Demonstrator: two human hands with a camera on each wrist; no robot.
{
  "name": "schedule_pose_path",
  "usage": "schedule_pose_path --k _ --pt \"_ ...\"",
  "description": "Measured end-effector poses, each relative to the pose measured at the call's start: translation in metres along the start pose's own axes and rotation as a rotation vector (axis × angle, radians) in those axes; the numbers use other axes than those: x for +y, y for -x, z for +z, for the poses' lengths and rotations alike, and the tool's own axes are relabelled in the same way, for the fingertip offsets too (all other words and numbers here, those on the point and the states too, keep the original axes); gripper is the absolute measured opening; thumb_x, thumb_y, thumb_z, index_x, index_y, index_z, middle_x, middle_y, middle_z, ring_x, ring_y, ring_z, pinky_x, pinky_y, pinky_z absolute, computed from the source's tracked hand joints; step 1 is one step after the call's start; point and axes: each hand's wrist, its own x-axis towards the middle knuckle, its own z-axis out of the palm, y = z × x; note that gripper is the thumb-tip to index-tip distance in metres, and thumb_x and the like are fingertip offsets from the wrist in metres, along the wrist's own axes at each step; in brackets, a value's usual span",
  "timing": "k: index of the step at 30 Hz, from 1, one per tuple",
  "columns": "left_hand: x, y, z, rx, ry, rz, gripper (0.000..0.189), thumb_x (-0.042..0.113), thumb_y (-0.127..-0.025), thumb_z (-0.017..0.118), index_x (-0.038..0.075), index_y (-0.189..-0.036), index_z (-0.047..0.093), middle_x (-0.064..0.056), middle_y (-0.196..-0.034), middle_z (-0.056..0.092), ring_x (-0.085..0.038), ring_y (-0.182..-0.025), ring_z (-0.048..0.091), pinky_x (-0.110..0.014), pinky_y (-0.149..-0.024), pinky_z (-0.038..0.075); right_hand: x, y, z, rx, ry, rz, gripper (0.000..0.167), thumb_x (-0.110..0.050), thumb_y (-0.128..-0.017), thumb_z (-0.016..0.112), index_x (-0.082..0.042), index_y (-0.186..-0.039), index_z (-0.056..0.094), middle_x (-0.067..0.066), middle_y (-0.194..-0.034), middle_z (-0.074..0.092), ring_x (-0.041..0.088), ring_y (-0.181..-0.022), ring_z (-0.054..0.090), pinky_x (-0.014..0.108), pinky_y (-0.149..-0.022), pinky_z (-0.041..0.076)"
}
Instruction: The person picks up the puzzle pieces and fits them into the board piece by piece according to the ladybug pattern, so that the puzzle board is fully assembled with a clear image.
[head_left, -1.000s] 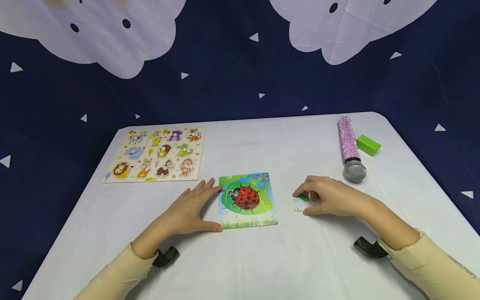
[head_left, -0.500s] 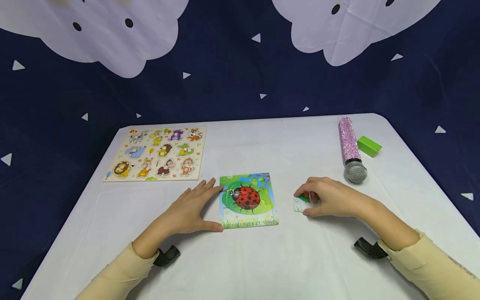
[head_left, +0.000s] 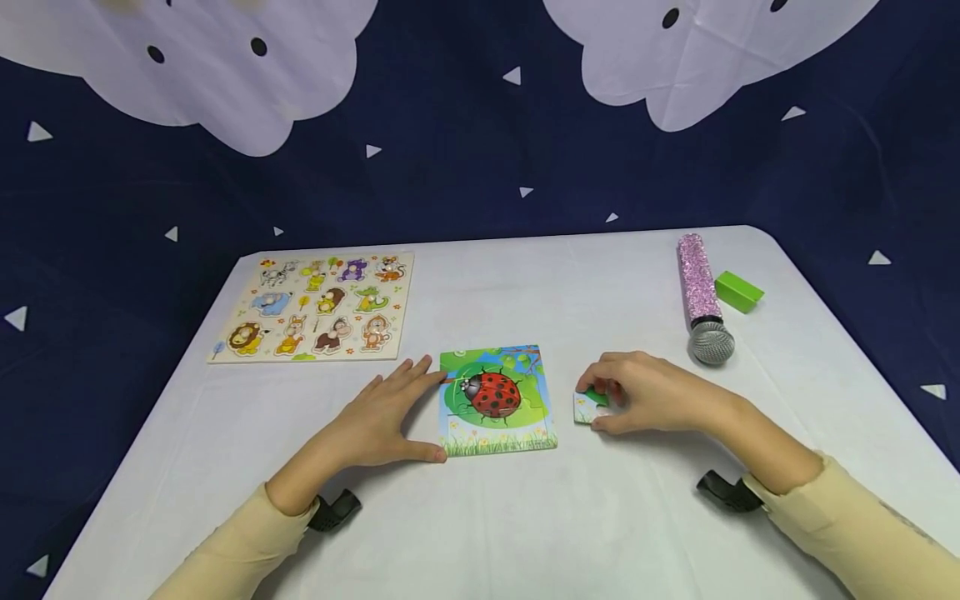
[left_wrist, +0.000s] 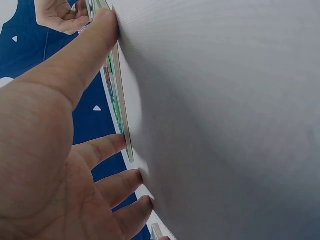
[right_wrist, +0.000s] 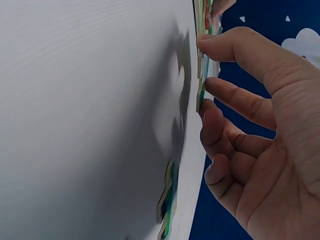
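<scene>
A square ladybug jigsaw puzzle [head_left: 491,400] lies on the white table. My left hand [head_left: 382,412] is spread at its left side, index fingertip and thumb at its edge. In the left wrist view those fingers are fairly straight. My right hand [head_left: 648,393], to the right of the puzzle, pinches a small jigsaw piece [head_left: 587,410] with green and flowery white print. In the right wrist view the piece [right_wrist: 201,90] is above the table, casting a shadow. Further thin pieces with green-blue print [right_wrist: 167,200] lie on the table there, hidden under my right hand in the head view.
A wooden animal peg puzzle [head_left: 315,308] lies at the back left. At the back right rest a microphone [head_left: 701,300] with a glittery pink handle and a bright green block [head_left: 738,292]. A dark blue cloth with clouds [head_left: 465,125] hangs behind the table.
My right hand has shifted slightly left with the jigsaw piece, closer to the ladybug puzzle. The left hand and the puzzle have stayed in place.
</scene>
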Motion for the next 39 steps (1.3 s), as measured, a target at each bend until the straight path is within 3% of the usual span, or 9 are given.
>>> schedule_pose_path --k 14,21,27,39 --pt "0.001 0.001 0.001 0.019 -0.018 0.015 0.11 0.064 -0.078 0.089 0.018 -0.166 0.041 -0.018 -0.177 0.027 -0.046 -0.164 0.026 -0.077 -0.125 0.026 -0.025 -0.028 0.008 -0.042 -0.002 -0.077 0.034 -0.031 -0.084 0.09 -0.024 -0.115 0.076 -0.014 -0.094 0.063 0.004 -0.081 0.057 0.024 -0.073 0.05" --pt "0.002 0.002 0.002 0.029 -0.059 0.063 0.093 0.061 -0.082 0.087 0.029 -0.161 0.049 -0.021 -0.175 0.031 -0.051 -0.161 0.029 -0.079 -0.122 0.029 -0.038 -0.039 0.012 -0.066 -0.005 -0.129 0.034 -0.03 -0.084 0.088 -0.023 -0.115 0.076 -0.012 -0.095 0.064 0.005 -0.082 0.057 0.023 -0.074 0.05" --pt "0.003 0.004 0.001 0.029 -0.089 0.09 0.084 0.06 -0.086 0.085 0.028 -0.157 0.054 -0.022 -0.175 0.032 -0.053 -0.16 0.031 -0.079 -0.121 0.032 -0.049 -0.048 0.016 -0.084 -0.001 -0.164 0.035 -0.03 -0.085 0.089 -0.022 -0.116 0.076 -0.01 -0.097 0.064 0.004 -0.083 0.057 0.024 -0.075 0.051" --pt "0.003 0.005 0.002 0.038 -0.073 0.075 0.092 0.06 -0.085 0.086 0.025 -0.161 0.047 -0.022 -0.175 0.033 -0.052 -0.16 0.032 -0.078 -0.122 0.031 -0.069 -0.066 0.027 -0.117 0.014 -0.192 0.031 -0.032 -0.086 0.089 -0.025 -0.113 0.076 -0.009 -0.097 0.064 0.004 -0.083 0.054 0.024 -0.072 0.049"
